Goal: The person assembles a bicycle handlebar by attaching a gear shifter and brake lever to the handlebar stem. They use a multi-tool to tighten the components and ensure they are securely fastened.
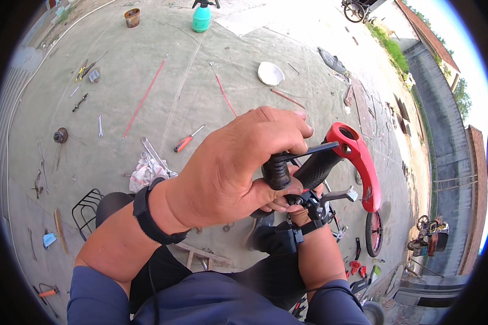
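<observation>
My left hand point(222, 168) reaches across, fingers closed around the black handle of a hex-key-like tool point(276, 172). The tool's dark rod runs right, its tip at the clamp end of a curved red bar end point(367, 168). Beside the bar end is a black ribbed handlebar grip point(321, 168). Below it my right hand point(300, 216) is closed around the grip's lower part, largely hidden by my left hand and the parts. A brake lever point(336, 196) with a black clamp juts out by my right fingers.
On the ground lie a red screwdriver point(188, 139), wrenches point(156, 153) by a rag point(145, 176), red rods point(146, 97) and a white bowl point(270, 73). Farther off are a green spray bottle point(201, 18) and a brown bucket point(132, 18). A wheel point(374, 234) stands at right.
</observation>
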A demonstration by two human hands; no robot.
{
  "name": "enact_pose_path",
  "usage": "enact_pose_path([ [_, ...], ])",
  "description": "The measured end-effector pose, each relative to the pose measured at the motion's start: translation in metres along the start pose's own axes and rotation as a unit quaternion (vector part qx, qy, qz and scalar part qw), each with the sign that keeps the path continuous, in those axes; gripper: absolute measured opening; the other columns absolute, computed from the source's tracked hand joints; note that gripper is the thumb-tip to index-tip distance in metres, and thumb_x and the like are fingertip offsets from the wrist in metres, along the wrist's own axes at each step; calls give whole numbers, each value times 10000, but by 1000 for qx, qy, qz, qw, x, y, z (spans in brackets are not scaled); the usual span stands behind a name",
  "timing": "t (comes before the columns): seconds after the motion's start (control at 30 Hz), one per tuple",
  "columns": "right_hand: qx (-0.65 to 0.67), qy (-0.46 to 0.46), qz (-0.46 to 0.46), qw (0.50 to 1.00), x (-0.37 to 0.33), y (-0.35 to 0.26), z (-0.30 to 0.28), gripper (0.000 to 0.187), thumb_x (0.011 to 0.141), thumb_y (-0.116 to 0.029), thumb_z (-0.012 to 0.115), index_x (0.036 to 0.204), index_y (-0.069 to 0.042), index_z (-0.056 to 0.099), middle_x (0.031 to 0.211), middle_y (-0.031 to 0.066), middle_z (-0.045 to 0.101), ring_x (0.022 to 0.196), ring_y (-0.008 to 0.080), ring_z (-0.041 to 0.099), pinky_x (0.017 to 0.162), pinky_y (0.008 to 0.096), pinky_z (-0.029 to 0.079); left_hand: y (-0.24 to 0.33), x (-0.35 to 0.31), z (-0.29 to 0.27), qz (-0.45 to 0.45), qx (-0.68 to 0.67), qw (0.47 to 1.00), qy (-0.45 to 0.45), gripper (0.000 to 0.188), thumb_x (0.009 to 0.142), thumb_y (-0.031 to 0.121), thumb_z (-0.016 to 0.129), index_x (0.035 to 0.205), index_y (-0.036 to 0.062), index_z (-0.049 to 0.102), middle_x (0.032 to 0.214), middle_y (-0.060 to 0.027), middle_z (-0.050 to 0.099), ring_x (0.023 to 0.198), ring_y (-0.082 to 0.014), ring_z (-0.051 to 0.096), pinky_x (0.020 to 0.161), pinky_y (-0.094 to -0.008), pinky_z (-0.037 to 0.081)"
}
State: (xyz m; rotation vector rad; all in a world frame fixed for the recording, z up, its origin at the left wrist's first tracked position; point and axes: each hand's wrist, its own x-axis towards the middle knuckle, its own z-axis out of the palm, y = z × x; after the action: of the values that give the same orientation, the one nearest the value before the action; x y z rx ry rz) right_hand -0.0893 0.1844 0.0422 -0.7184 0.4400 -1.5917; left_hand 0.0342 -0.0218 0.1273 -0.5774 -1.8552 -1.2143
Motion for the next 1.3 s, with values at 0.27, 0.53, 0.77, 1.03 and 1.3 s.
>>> enact_pose_path([
  [0.27,-60,75,-70,993,3,-1,14,482,996,-496,486,1180,-73,624,639,13,491,553,146,481,675,379,401,2,-10,3,-334,-442,822,129,455,1046,265,691,1341,16,451,1213,-120,651,1204,-190,633,1024,-365,535],
  [0.53,-40,72,-75,994,2,-1,1,644,1031,-584,401,1400,-93,597,634,36,484,537,173,482,675,395,411,-16,-18,2,-512,-464,695,198,396,1090,411,576,1227,42,538,1168,-148,670,1131,-304,706,927,-432,593],
  [0.77,-43,93,-72,992,3,2,5,675,1018,-590,413,1418,-65,558,639,37,472,545,175,475,673,397,404,-17,-22,8,-508,-494,677,200,406,1066,369,638,1244,27,512,1161,-141,653,1120,-278,698,950,-452,592],
  [1.03,11,132,-117,984,0,1,12,702,1021,-512,358,1344,83,545,642,131,468,552,272,430,665,479,414,-20,-27,4,-509,-532,646,202,283,1004,189,570,1256,61,585,1097,-165,711,1005,-322,727,887,-482,595],
  [1.3,21,140,-106,984,3,0,12,670,999,-566,407,1203,50,576,621,103,472,533,249,425,630,457,407,-24,-31,0,-513,-552,632,182,351,996,213,534,1298,33,537,984,-141,694,771,-235,680,725,-420,585],
])
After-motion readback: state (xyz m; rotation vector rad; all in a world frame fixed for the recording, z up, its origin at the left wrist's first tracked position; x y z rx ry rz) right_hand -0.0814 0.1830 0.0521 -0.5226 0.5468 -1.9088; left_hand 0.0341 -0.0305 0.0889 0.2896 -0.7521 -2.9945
